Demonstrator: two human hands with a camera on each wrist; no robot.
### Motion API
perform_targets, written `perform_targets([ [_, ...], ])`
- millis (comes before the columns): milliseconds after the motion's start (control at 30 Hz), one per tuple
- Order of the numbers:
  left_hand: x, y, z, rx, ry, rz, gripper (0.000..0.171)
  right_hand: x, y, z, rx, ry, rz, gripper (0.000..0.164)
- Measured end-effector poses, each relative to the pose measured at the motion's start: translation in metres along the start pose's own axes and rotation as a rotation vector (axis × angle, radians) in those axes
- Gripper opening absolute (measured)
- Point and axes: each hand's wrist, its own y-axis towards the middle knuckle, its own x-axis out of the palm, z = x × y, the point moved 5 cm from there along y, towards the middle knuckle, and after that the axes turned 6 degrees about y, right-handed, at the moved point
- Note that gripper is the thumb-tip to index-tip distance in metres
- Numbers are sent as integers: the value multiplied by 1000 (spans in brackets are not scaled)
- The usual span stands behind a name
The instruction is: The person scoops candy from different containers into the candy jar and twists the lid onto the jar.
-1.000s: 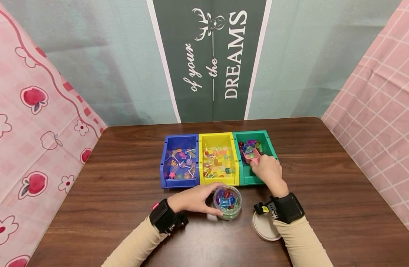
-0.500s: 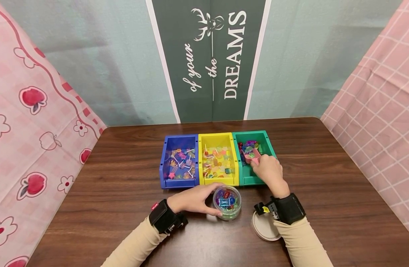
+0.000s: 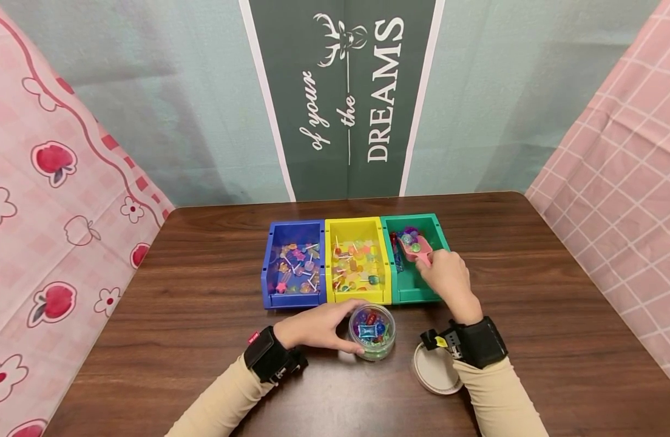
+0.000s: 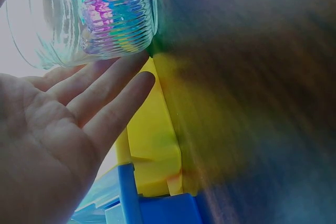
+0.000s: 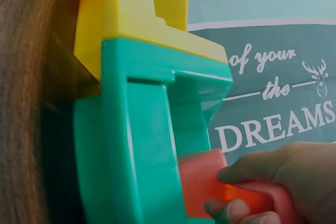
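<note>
My left hand [image 3: 321,325] holds the side of a clear round jar [image 3: 374,349], thumb on the near side and fingers on the far side. Colourful see-through beads [image 3: 370,326] fill the jar. In the left wrist view its ribbed wall [image 4: 118,14] rests against my fingers. My right hand [image 3: 446,273] grips the handle of a small pink scoop [image 3: 420,250], held tilted in the green bin [image 3: 414,291]. A few beads [image 3: 416,247] sit in the scoop, and more lie beyond it in the bin. The right wrist view shows the scoop [image 5: 202,179] behind the bin's wall.
Joined to the green bin are a yellow bin [image 3: 359,297] and a blue bin [image 3: 295,300], both with small lollipop-like charms. A round lid [image 3: 436,370] lies beside the right forearm on the brown table [image 3: 204,267].
My right hand and the scoop have shifted slightly to the right, and the scoop now sits a little farther back among the beads. The left hand and jar stay put.
</note>
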Motion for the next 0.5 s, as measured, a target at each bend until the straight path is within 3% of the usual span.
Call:
perform_targets([
  [167,0,0,-1,-7,-7,-1,80,-4,1,2,-36,24,29,30],
  [500,0,0,-1,-7,-10,1,80,-14,-1,3,-34,64,-58,34],
])
